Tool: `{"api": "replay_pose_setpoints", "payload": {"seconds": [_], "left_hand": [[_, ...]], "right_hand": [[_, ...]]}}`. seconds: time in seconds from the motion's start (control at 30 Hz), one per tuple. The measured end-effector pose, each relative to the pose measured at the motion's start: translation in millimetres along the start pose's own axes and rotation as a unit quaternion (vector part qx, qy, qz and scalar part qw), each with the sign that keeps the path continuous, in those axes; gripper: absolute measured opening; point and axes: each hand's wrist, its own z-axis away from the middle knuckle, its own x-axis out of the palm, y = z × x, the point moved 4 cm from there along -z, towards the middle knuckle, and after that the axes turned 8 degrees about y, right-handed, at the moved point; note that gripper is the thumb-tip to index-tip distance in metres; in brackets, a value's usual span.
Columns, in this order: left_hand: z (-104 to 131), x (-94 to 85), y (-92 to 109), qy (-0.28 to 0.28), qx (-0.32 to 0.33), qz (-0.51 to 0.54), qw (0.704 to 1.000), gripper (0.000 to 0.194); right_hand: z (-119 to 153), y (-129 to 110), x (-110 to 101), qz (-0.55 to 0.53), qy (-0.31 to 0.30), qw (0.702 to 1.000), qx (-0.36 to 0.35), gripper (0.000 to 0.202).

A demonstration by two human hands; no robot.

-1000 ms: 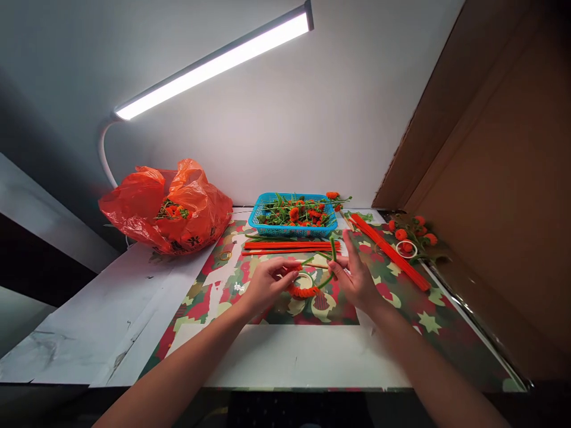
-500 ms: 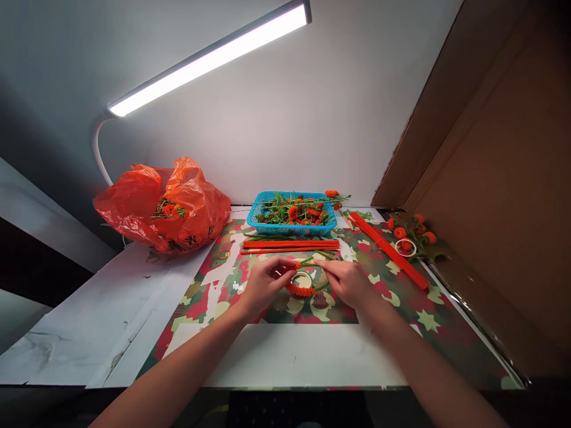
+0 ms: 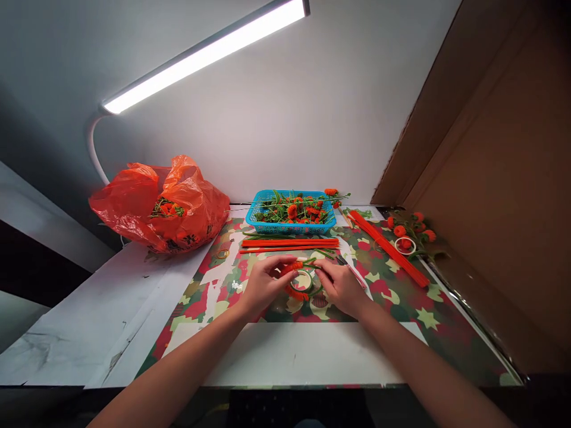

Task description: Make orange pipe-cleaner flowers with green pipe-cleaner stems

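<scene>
My left hand (image 3: 266, 282) pinches an orange fuzzy pipe cleaner (image 3: 298, 293), which curves down in a loop below the fingers. My right hand (image 3: 341, 286) is closed on the green stems (image 3: 310, 263) that run out from the orange part, to the right of my left hand. Between and just beneath both hands lies a roll of tape (image 3: 301, 280) on the patterned mat. Behind the hands, a bundle of straight orange sticks (image 3: 289, 244) lies across the mat.
A blue basket (image 3: 294, 228) of orange flowers stands at the back. An orange plastic bag (image 3: 196, 205) sits at the left. More orange sticks (image 3: 392, 249), a white ring (image 3: 405, 238) and flowers (image 3: 400, 231) lie to the right. A lamp (image 3: 205, 56) hangs above.
My right hand has moved slightly left and down, its fingers drawn in more. The orange piece at my left fingertips shows longer. A dark pen-like tool now shows behind my right hand.
</scene>
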Motion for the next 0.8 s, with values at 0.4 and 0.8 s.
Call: {"api": "replay_pose_setpoints", "payload": {"seconds": [0.4,0.8], "left_hand": [[2.4,1.7,4.8,-0.033,0.045,-0.008,0.998,0.014],[-1.0,1.0,-11.8,0.012,-0.067,0.069,0.995,0.032]], "right_hand": [[2.1,-0.9,0.4,0.047,0.042,0.997,-0.049,0.016],[2.9,5.6,0.6,-0.022,0.109,0.992,0.067,0.011]]}}
